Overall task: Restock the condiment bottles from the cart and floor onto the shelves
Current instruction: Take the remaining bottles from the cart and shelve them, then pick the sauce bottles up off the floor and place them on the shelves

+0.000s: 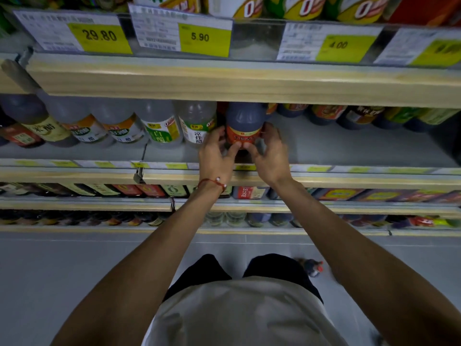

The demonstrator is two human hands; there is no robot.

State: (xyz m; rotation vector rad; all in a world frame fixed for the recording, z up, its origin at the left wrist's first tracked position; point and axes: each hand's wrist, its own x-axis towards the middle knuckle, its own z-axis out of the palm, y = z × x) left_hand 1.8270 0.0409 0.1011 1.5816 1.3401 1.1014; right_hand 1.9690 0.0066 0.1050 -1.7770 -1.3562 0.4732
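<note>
The bottle (245, 118) stands near the shelf's (336, 148) front edge. The left hand (215, 158) and right hand (270, 158) grip it, fingers (235, 146) curled round its lower half.

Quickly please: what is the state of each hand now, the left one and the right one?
Left hand: holds the dark sauce bottle with the red label, on its left side.
Right hand: holds the same bottle, on its right side.

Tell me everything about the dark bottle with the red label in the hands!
The dark bottle looks like plastic holding dark liquid, with a red-orange label bearing Chinese writing. It is upright over the grey shelf, right of the clear bottles; its cap is hidden. The left hand and right hand grip its lower sides.
</note>
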